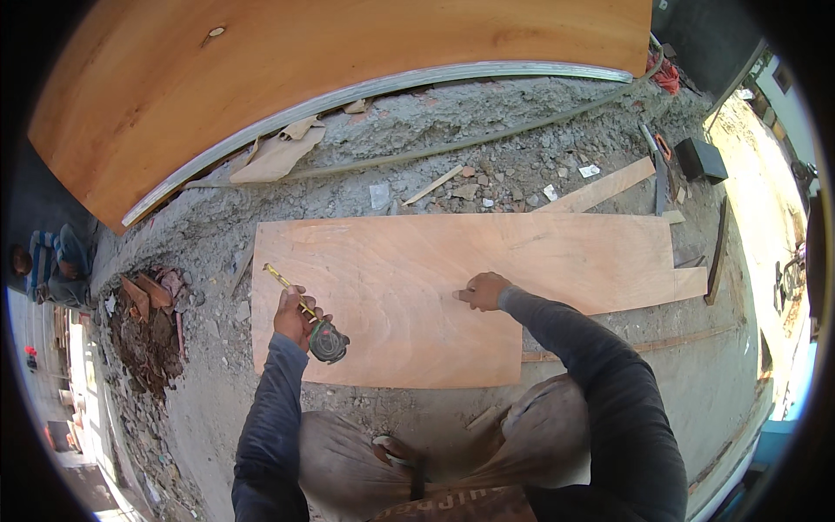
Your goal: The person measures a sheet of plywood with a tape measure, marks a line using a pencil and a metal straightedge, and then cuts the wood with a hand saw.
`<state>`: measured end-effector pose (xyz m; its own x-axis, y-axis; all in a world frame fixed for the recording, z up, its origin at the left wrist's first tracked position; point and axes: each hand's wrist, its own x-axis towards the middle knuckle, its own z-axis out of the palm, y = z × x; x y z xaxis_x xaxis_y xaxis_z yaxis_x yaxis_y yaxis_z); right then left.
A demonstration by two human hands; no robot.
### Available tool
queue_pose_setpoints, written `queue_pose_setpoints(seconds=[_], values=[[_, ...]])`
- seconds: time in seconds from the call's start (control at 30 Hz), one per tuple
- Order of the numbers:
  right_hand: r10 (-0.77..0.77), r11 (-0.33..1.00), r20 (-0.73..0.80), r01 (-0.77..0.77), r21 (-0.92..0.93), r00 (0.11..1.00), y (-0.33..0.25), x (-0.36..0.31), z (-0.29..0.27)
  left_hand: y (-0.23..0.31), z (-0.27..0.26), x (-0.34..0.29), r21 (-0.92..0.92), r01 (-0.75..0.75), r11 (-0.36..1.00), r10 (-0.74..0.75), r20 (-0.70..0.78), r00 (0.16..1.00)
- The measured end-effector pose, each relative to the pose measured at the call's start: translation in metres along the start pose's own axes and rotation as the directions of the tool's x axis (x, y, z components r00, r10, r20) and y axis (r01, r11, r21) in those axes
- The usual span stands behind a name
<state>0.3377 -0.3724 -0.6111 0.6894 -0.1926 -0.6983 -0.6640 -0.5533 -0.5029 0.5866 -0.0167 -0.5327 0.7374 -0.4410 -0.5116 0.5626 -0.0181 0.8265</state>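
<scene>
A pale plywood sheet (383, 348) lies flat in front of me, with a narrower part stretching right and a notch at its right end. My left hand (296, 320) is closed around a tape measure (329, 343) over the sheet's left part. A short length of its yellow blade sticks out past my fingers toward the sheet's upper left corner. My right hand (484, 291) is closed in a pinch near the middle of the sheet, its fingertips at or just above the surface. Whatever it pinches is too small to make out.
Behind the sheet, a hose (470, 142) runs along rough, rubble-strewn ground below a large orange-brown panel (348, 43). A wood strip (600, 184), a handsaw (661, 178) and a black box (701, 161) lie at the right. Another person (54, 261) sits at far left.
</scene>
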Motion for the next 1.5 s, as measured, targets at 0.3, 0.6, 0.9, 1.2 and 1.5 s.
queue_pose_setpoints(seconds=[0.3,0.6,0.9,1.2,1.5], values=[[0.285,0.896,-0.315,-0.135,0.424,0.905,0.226,-0.072,0.172,-0.074,-0.136,0.082,0.508,0.177,0.843,-0.024,-0.293,0.956],[0.485,0.772,-0.446,-0.129,0.622,0.752,0.170,-0.043,0.155,-0.070,-0.214,0.098,0.739,0.417,0.529,0.048,-0.516,0.855],[0.618,0.745,-0.688,-0.564,0.356,0.382,0.254,-0.136,0.015,-0.079,-0.190,0.079,0.971,0.229,0.069,0.297,-0.239,0.924],[0.592,0.719,-0.806,-0.450,0.529,-0.001,0.294,-0.183,0.006,-0.117,-0.184,0.118,0.946,0.175,0.273,-0.084,-0.158,0.984],[0.866,0.271,-0.123,-0.249,0.930,0.485,0.223,-0.149,0.192,-0.104,-0.044,0.092,1.000,-0.023,-0.003,-0.462,0.019,0.887]])
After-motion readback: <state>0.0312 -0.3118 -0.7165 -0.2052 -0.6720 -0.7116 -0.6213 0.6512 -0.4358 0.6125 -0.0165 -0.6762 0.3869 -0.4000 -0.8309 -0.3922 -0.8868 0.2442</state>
